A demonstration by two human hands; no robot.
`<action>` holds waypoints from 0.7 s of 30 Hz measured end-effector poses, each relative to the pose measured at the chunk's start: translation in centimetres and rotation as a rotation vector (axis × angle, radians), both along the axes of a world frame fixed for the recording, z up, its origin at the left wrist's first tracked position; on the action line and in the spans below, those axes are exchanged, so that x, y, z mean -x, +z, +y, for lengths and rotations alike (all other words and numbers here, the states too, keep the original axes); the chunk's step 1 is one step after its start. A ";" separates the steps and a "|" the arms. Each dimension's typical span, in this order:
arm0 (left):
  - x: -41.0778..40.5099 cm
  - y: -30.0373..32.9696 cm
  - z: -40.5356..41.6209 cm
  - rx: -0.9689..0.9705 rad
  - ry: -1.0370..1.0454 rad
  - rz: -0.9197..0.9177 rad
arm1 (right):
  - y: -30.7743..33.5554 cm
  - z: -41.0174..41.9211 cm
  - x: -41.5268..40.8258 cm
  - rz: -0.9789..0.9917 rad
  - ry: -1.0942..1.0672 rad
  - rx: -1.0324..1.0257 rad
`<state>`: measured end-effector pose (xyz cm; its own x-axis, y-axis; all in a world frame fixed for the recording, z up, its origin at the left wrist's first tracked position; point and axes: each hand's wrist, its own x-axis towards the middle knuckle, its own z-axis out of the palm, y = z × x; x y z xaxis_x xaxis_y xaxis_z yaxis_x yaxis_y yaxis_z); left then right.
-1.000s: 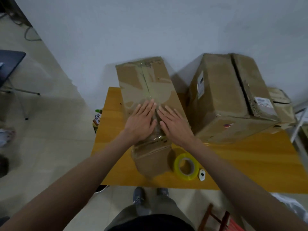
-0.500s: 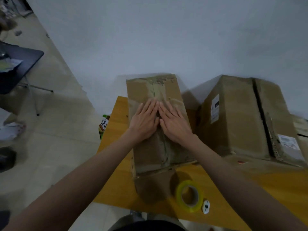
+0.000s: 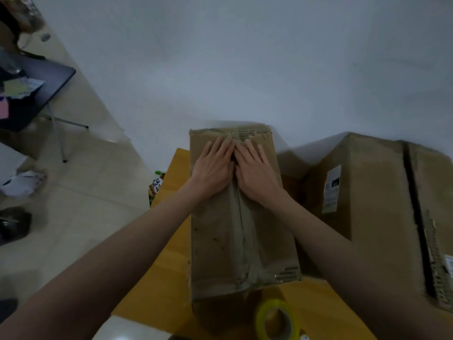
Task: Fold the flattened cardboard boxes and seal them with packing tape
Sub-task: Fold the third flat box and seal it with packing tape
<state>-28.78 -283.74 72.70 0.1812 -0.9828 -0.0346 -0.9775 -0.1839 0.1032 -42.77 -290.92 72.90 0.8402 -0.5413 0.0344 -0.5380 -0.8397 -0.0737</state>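
A tall brown cardboard box (image 3: 215,244) stands on the yellow wooden table (image 3: 171,261), its top flaps closed and a strip of clear tape running along the centre seam. My left hand (image 3: 213,168) and my right hand (image 3: 255,173) lie flat side by side on the far half of that seam, fingers straight, pressing the tape down. A roll of yellow-rimmed packing tape (image 3: 277,320) lies on the table just in front of the box.
A larger cardboard box (image 3: 382,212) with a shipping label and a dark gap along its top stands to the right. A bottle (image 3: 155,186) sits beside the table's left edge. On the floor at left are a dark folding table (image 3: 36,94) and scattered papers.
Both hands have slid along the taped seam from the near part of the box top toward its far end. The camera has tilted up and moved closer.
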 end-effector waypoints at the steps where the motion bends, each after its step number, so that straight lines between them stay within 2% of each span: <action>1: -0.7 0.0 -1.1 -0.013 0.011 -0.016 | -0.1 -1.1 -0.7 0.016 0.001 0.001; 6: -3.7 -0.2 -5.2 -0.054 0.034 -0.069 | -0.3 -5.5 -3.5 -0.002 0.016 0.017; 11: -4.6 -0.9 -7.1 0.090 0.050 0.015 | -0.8 -8.6 -5.4 -0.195 0.057 -0.097; 21: -6.2 -0.4 -8.1 0.046 0.174 0.111 | -1.7 -11.1 -7.2 -0.165 -0.022 -0.111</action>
